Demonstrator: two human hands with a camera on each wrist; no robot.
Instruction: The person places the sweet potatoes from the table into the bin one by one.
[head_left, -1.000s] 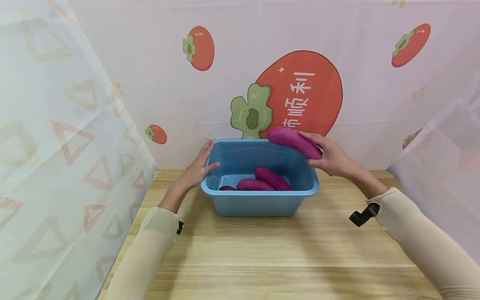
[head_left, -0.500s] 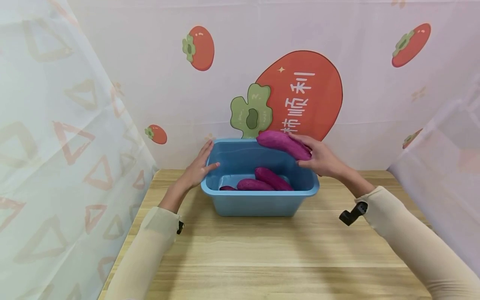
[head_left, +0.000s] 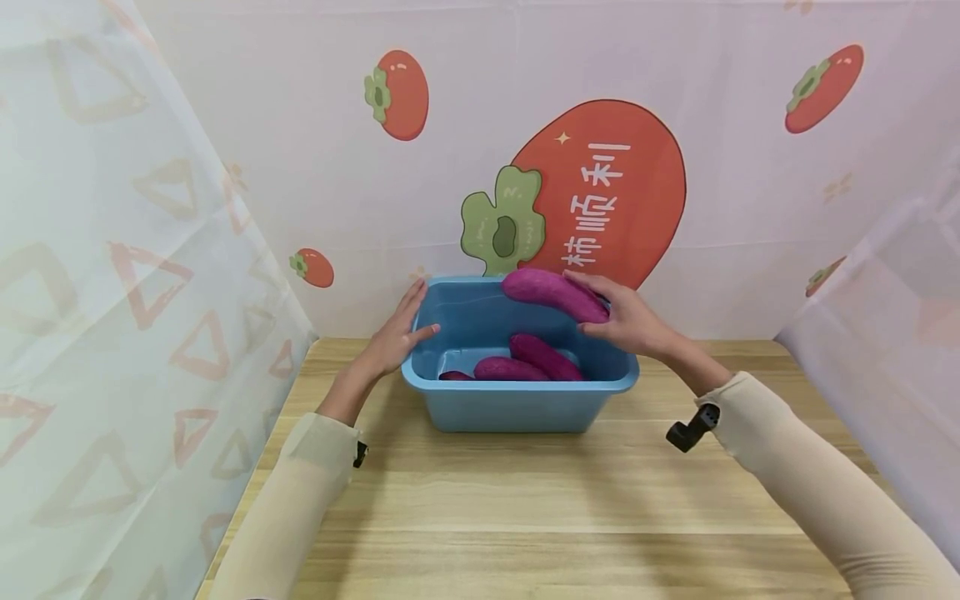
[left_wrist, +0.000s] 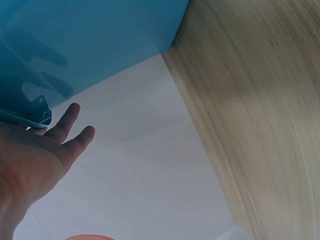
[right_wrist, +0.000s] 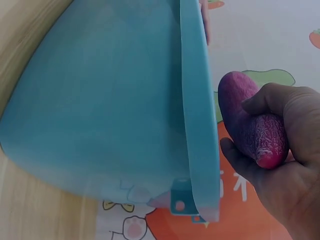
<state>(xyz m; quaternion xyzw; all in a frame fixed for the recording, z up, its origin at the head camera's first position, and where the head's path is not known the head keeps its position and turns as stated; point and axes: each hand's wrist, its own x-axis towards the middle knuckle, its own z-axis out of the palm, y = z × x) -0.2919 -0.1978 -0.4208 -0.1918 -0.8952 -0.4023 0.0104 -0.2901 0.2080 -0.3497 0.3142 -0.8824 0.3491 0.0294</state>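
Note:
My right hand (head_left: 632, 320) grips a long, curved purple sweet potato (head_left: 551, 290) and holds it above the back right of a blue plastic tub (head_left: 517, 410). In the right wrist view, thumb and fingers wrap the wrinkled sweet potato (right_wrist: 237, 107), clear of the tub's rim (right_wrist: 202, 115). My left hand (head_left: 392, 342) rests on the tub's left rim, thumb over the inside; the left wrist view has straight, spread fingers (left_wrist: 75, 142) outside the wall. Inside lie a sweet potato (head_left: 546, 357), another one (head_left: 510, 369) and a dark red-purple end (head_left: 455, 376), mostly hidden by the front wall.
The tub stands on a light wooden table (head_left: 525, 500), near its back edge. A white cloth with printed persimmons (head_left: 607, 192) hangs close behind it. Another patterned sheet (head_left: 150, 333) borders the left side, and pale cloth (head_left: 870, 333) hangs on the right.
My right hand has carried the sweet potato leftward and slightly down, further over the tub. The left hand and the things inside the tub have stayed in place.

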